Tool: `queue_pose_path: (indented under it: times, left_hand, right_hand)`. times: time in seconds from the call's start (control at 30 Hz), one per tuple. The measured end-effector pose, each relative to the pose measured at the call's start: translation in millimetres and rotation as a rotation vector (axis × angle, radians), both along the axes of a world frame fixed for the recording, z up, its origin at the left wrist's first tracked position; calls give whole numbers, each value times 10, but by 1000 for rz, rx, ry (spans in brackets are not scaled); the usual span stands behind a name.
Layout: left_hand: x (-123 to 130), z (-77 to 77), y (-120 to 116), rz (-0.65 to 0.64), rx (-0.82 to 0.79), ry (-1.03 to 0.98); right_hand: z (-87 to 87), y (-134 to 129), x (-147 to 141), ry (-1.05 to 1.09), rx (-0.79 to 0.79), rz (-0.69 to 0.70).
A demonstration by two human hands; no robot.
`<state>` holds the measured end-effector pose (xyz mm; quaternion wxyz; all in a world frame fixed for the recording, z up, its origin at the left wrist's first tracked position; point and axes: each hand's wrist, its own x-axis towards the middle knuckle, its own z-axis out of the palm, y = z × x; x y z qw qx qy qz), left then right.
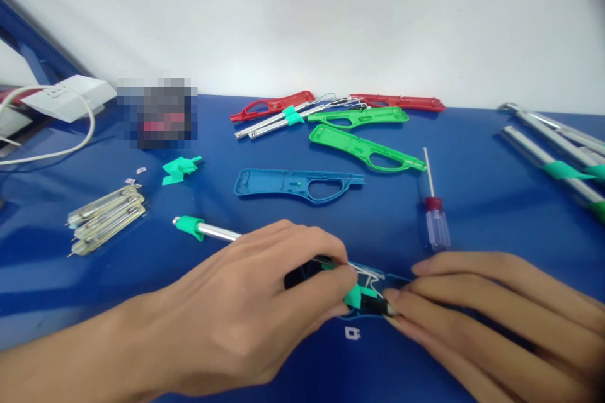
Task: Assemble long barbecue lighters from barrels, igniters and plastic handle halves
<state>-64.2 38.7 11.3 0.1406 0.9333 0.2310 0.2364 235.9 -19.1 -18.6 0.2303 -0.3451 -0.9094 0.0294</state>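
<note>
Your left hand [278, 302] and right hand [482, 308] pinch parts [373, 304] inside the casing [362, 317], lying sideways, with table [378, 220] room beyond.

No text can be read. Small dark marks [55, 92] on the white box [75, 101] at ten o'clock are too blurred.

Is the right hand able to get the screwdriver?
Probably yes: the screwdriver lies just beyond the right hand, and nothing seems to block the way, though those fingers are busy with the blue case.
</note>
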Motion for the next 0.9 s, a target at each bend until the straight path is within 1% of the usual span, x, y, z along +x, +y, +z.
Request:
queue_pose_path:
  times: [0.17, 0.33, 0.6, 0.77, 0.9]
  left_hand:
    - [14, 5, -4, 13, 2, 2]
    - [14, 15, -13, 26, 24, 9]
    - [14, 17, -18, 12, 14, 23]
    - [8, 9, -24, -6, -2, 14]
    - [-1, 7, -39, -7, -41, 25]
  right_hand:
    - [69, 88, -127, 61, 17, -21]
    - [77, 131, -171, 98, 43, -72]
    - [111, 185, -242, 102, 37, -47]
    - [137, 152, -209, 112, -34, -81]
    - [106, 107, -160, 144, -50, -84]
